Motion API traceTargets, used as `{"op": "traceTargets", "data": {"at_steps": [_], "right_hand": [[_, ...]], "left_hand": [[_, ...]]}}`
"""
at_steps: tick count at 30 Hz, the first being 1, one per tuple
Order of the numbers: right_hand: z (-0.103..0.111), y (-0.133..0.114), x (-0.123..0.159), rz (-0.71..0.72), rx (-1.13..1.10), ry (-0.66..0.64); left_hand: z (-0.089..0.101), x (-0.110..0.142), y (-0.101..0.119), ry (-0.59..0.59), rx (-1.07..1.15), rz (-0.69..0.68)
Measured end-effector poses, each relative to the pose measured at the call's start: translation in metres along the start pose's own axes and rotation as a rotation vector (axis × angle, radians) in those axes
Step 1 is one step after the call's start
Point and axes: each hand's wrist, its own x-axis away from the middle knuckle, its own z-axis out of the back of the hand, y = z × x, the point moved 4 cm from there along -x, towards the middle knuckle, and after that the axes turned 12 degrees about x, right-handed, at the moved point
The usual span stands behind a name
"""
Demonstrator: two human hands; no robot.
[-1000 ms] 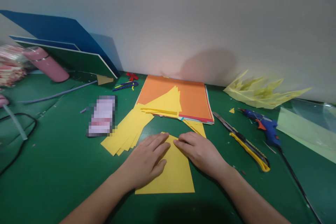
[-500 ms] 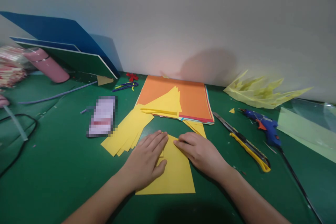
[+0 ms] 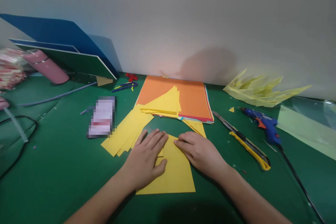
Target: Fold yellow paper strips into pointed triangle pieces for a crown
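A yellow sheet of paper [image 3: 177,173] lies in front of me, its narrow end pointing away. My left hand [image 3: 145,159] rests flat across its left side, fingers stretched out and thumb apart, covering much of a folded part. At the right slanted edge, my right hand [image 3: 201,150] has bent fingers drawn together, pinching or pressing the paper near its far tip. Its thumb is mostly hidden. Beyond my hands, cut yellow paper pieces [image 3: 126,131] fan out on the left, and folded yellow triangles [image 3: 164,103] lie on an orange paper stack [image 3: 193,94].
Right of my hands lie a yellow utility knife [image 3: 246,147] and a blue glue gun [image 3: 265,124] with its cord. Behind them sits a pale yellow paper shape [image 3: 262,92]. A phone [image 3: 103,115], a pink bottle [image 3: 47,66] and leaning boards [image 3: 65,54] are on the left.
The fingers of my left hand have spread a little, the outer one moving leftward. My right hand and the yellow sheet stay in place.
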Motion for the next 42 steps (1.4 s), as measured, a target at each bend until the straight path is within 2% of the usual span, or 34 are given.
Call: {"op": "traceTargets", "data": {"at_steps": [8,11,18,28,35,42], "right_hand": [[0.005,-0.001,-0.001,-0.056,-0.025,-0.02],[0.002,-0.001,-0.002,-0.086,-0.011,-0.042],[-0.007,-0.006,-0.006,-0.054,0.117,-0.112],[0.005,0.006,0.002,-0.125,0.134,0.014],[0.002,0.004,0.0,-0.221,0.009,0.056],[-0.004,0.001,-0.003,-0.313,-0.114,-0.002]], "left_hand": [[0.0,-0.002,0.002,0.001,0.007,0.031],[-0.001,-0.002,0.003,0.013,0.019,0.032],[0.0,-0.003,0.005,0.035,0.019,0.028],[0.001,-0.003,0.006,0.038,0.013,0.052],[0.002,-0.002,0.003,0.058,-0.037,0.027],[0.002,-0.001,0.005,0.068,-0.05,0.011]]}}
